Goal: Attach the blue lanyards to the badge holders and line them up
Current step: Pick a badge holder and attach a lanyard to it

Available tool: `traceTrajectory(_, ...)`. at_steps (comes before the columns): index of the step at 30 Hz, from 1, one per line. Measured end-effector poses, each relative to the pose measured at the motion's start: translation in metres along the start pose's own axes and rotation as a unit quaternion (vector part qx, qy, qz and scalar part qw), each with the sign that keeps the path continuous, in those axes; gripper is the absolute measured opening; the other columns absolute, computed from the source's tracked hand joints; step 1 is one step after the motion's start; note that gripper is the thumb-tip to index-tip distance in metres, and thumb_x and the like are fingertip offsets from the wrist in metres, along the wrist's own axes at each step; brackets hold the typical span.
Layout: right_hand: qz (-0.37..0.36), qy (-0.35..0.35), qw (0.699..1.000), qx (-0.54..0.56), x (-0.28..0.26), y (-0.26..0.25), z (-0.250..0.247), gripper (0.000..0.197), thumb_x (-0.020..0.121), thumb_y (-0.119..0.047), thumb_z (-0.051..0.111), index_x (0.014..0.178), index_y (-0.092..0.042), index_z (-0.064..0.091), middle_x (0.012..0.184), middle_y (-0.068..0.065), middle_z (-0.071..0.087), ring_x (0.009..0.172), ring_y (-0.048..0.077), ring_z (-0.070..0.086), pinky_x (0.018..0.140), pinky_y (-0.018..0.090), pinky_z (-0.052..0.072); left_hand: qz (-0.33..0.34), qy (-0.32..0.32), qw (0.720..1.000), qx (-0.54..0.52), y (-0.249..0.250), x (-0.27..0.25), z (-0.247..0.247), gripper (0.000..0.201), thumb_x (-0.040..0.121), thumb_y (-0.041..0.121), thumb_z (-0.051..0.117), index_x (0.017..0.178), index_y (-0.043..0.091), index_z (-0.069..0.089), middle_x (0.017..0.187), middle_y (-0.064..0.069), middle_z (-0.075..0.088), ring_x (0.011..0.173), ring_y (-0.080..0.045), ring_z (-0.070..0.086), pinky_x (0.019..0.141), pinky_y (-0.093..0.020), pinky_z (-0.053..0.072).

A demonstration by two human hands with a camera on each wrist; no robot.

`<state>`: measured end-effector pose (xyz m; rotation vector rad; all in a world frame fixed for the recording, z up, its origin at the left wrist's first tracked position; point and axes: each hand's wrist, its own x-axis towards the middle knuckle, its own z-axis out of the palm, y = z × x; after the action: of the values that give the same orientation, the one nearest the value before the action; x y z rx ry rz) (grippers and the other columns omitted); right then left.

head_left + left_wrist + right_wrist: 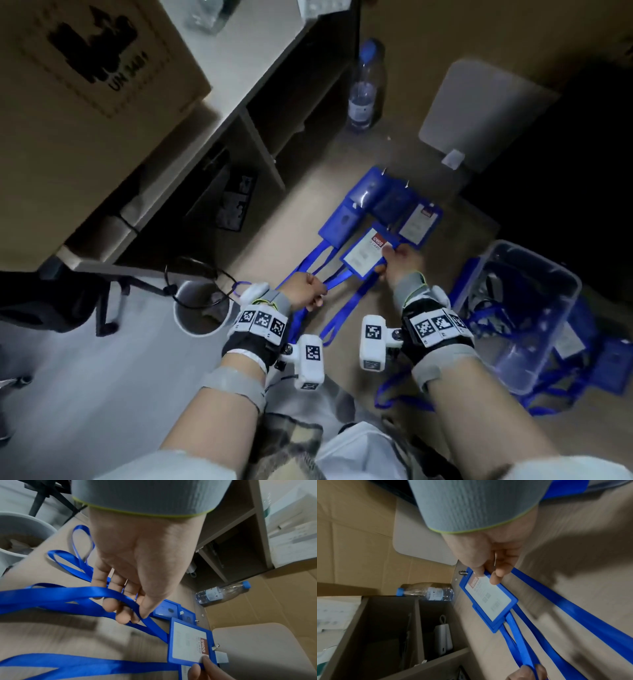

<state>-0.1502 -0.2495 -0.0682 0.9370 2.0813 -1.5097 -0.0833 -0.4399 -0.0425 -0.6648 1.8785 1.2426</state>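
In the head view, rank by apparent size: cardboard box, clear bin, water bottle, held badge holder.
1. cardboard box, though nearest the camera
2. clear bin
3. water bottle
4. held badge holder, close to the bottle

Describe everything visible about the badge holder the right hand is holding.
The badge holder is a flat blue frame, plastic by the look, around a white card with a red-brown UHOO ID CARD band. The right hand pinches its end nearest the metal clip. A blue lanyard runs from the other end to the left hand. It sits low over the beige tabletop.
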Motion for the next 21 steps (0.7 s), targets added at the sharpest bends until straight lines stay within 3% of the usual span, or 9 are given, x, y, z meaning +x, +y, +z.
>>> traceTrajectory(3,0.021,0.004,1.000,-0.005,0.023,0.000,0.010,0.028,0.094,-0.016,0.054,0.067,-0.018,0.045,0.053,0.007,0.054,0.030,0.012,0.049,0.033,0.021,0.040,-0.014,-0.012,1.000,0.016,0.006,0.025,-0.007,0.032,0.093,0.006,0.052,0.061,0.008,0.057,0.051,-0.003,0.062,0.042,-0.013,0.052,0.055,-0.021,0.046)
traceTrajectory(6,0.047,0.005,0.999,0.000,0.039,0.001,0.016,0.027,0.095,-0.017,0.053,0.069,-0.019,0.043,0.053,0.009,0.053,0.028,0.008,0.050,0.038,0.024,0.038,-0.006,-0.012,1.000,0.009,0.011,0.040,-0.007,0.032,0.091,0.003,0.051,0.062,0.004,0.063,0.064,-0.014,0.065,0.051,-0.018,0.055,0.066,-0.028,0.051)
traceTrajectory(9,0.065,0.006,0.998,-0.005,0.052,0.000,0.020,0.026,0.096,-0.020,0.052,0.071,-0.015,0.045,0.052,0.009,0.054,0.034,0.015,0.052,0.043,0.026,0.039,-0.007,-0.010,1.000,0.026,0.014,0.054,-0.006,0.031,0.088,-0.002,0.053,0.061,0.007,0.066,0.059,-0.007,0.066,0.052,-0.013,0.057,0.065,-0.025,0.051)
traceTrajectory(13,0.100,-0.013,0.995,-0.015,0.072,-0.003,0.023,0.030,0.098,-0.019,0.049,0.069,-0.015,0.044,0.052,0.008,0.053,0.035,0.013,0.053,0.040,0.025,0.039,-0.032,-0.017,0.995,0.091,0.019,0.072,-0.009,0.026,0.083,0.002,0.059,0.065,0.018,0.070,0.066,0.001,0.070,0.057,-0.003,0.059,0.064,-0.019,0.046)
traceTrajectory(16,0.090,-0.010,0.996,-0.007,0.079,-0.004,0.026,0.031,0.096,-0.015,0.052,0.066,-0.017,0.044,0.055,0.010,0.053,0.045,0.022,0.055,0.045,0.030,0.041,-0.050,-0.020,0.993,0.103,0.020,0.074,-0.012,0.019,0.085,0.005,0.062,0.074,0.018,0.069,0.069,0.004,0.070,0.064,-0.005,0.059,0.071,-0.021,0.047)
traceTrajectory(21,0.074,-0.014,0.997,-0.024,0.082,-0.007,0.028,0.028,0.089,-0.021,0.061,0.063,-0.016,0.052,0.050,0.009,0.054,0.035,0.018,0.045,0.051,0.032,0.045,-0.065,0.003,0.992,0.109,0.020,0.077,-0.014,0.026,0.084,0.003,0.062,0.065,0.020,0.065,0.061,0.009,0.066,0.059,-0.005,0.056,0.070,-0.022,0.044)
